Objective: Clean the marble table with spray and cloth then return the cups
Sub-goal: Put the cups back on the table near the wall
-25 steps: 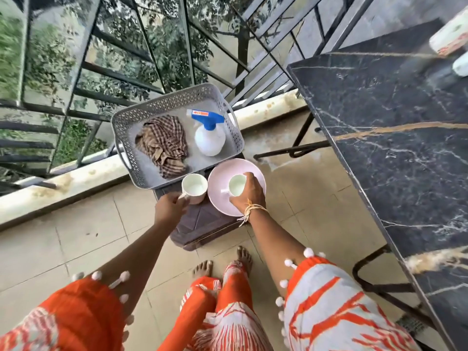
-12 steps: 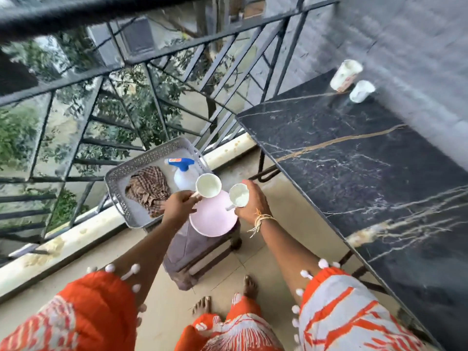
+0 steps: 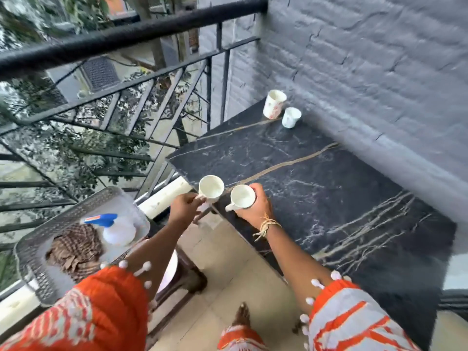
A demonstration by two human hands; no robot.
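My left hand (image 3: 183, 207) grips a white cup (image 3: 210, 187) by its handle, held at the near left edge of the black marble table (image 3: 329, 198). A second white cup (image 3: 241, 197) sits in my right hand (image 3: 255, 207), just over the table's edge. Both cups are upright and look empty. Two more pale cups (image 3: 274, 103) (image 3: 291, 117) stand at the table's far corner by the wall. The spray bottle (image 3: 117, 228) with its blue head and the checked cloth (image 3: 76, 248) lie in the grey tray (image 3: 33, 252) at lower left.
A black metal railing (image 3: 131, 34) runs along the left side. The grey brick wall (image 3: 367, 72) borders the table's far side. A pink plate (image 3: 169, 273) rests on a dark stool (image 3: 187, 277) beside the tray. Tiled floor (image 3: 228, 262) lies between stool and table.
Both hands lifted the two cups off the stool and carried them right and up to the table's edge. The view swung from the stool toward the table and wall.
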